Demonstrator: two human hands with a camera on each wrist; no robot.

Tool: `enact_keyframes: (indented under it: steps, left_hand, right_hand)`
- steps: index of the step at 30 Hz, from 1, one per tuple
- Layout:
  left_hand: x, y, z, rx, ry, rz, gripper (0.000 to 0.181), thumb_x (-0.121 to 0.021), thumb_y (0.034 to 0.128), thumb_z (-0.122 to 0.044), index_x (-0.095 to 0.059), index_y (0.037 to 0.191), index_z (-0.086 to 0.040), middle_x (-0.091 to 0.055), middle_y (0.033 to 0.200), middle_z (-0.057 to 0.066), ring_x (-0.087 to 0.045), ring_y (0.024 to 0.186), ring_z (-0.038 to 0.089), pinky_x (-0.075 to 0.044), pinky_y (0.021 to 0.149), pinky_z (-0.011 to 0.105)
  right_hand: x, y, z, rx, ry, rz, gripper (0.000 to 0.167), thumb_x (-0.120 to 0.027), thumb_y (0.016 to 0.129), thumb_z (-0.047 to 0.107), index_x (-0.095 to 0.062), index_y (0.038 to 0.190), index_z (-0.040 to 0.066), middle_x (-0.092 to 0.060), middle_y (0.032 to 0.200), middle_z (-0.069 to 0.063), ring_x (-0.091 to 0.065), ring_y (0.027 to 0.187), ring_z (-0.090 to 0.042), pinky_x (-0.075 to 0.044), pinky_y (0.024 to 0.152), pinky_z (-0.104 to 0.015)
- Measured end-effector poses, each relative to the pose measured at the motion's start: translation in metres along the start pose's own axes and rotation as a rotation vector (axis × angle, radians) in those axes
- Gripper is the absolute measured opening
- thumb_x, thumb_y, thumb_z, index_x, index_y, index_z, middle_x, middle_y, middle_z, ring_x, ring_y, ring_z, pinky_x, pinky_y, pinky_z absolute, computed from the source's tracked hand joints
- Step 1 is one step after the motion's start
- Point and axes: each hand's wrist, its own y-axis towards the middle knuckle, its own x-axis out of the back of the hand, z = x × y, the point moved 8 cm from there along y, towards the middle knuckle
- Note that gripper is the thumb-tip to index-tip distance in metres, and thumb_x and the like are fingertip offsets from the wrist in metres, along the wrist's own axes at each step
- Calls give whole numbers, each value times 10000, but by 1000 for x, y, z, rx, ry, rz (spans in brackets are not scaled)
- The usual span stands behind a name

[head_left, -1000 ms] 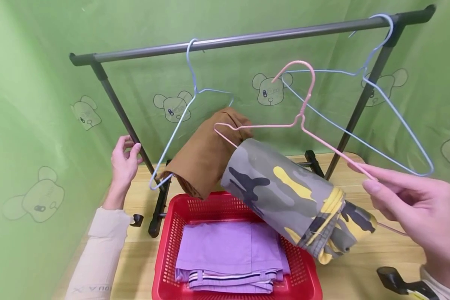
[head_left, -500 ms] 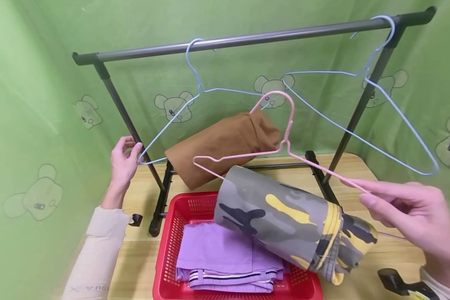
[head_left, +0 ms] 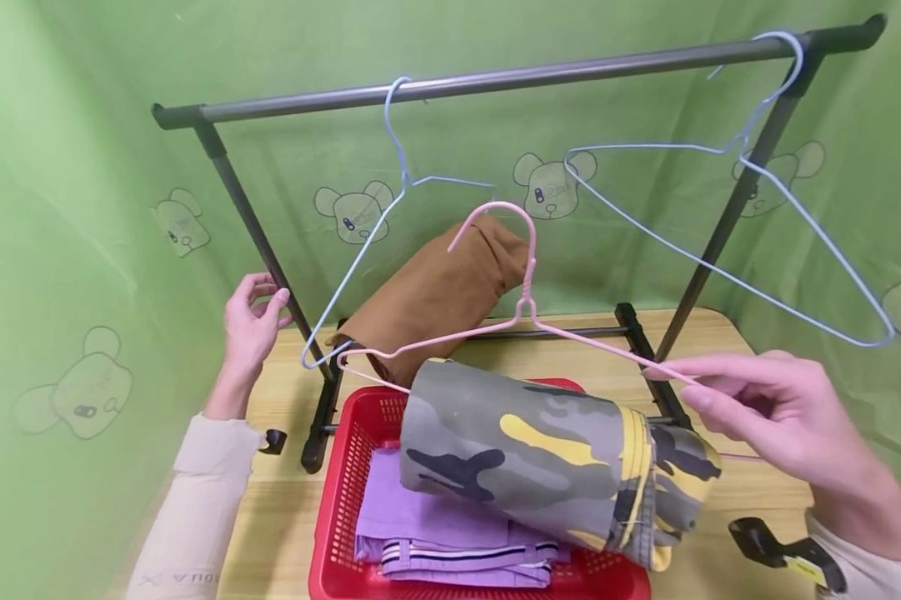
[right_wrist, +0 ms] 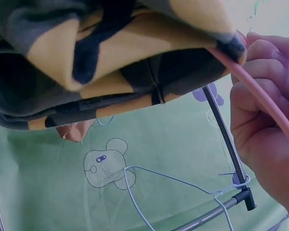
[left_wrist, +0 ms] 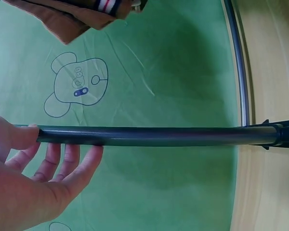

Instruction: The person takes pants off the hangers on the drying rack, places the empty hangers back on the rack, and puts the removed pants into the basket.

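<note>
My left hand [head_left: 253,321] grips the left post [left_wrist: 173,136] of a dark metal clothes rack, thumb on one side and fingers on the other. My right hand [head_left: 765,408] pinches one shoulder of a pink wire hanger [head_left: 528,279], whose hook is free of the rack bar [head_left: 570,77]. Over the hanger's lower bar hang folded camouflage pants [head_left: 510,450] in grey, black and yellow, above the basket. In the right wrist view the pants [right_wrist: 120,57] fill the upper part, and the curled fingers [right_wrist: 255,106] are beside the pink wire.
Brown folded pants [head_left: 450,287] hang from a blue hanger [head_left: 405,177] at the rack's left. Another blue hanger [head_left: 745,150], bare, hangs at the right. A red basket [head_left: 345,500] holds folded purple pants [head_left: 427,504] on the wooden table. Green cloth [head_left: 82,267] surrounds it all.
My right hand has carried the pink hanger and camouflage pants left and down. The blue hanger with the brown pants has swung one way and back. My left hand stays on the post.
</note>
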Motion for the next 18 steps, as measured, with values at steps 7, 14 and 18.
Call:
enact_keyframes:
  steps: [7, 14, 18]
  left_hand:
    - [-2, -25, -8, -32, 68, 85, 504, -554, 1041, -72, -404, 1519, -8, -509, 1398, 235, -553, 1239, 319, -551, 942, 222]
    - [15, -73, -33, -84, 98, 31, 378, -589, 1019, -27, -511, 1381, 47, -605, 1236, 115, -615, 1088, 144, -556, 879, 168]
    - [19, -102, -73, -206, 96, 34, 219, -628, 985, 33, -614, 1197, 89, -682, 1022, 46, -666, 902, 123, -580, 812, 183]
  right_hand:
    - [-6, 7, 4, 52, 18, -6, 175, -638, 932, -128, -688, 1088, -189, -566, 636, 15, -384, 479, -8, -221, 390, -60]
    - [-9, 10, 3, 72, 20, -2, 167, -639, 933, -125, -692, 1076, -191, -551, 629, 16, -368, 481, -4, -207, 398, -57]
    - [-8, 9, 1, 70, 23, -1, 163, -641, 931, -124, -694, 1072, -188, -569, 637, 14, -391, 493, -10, -220, 401, -56]
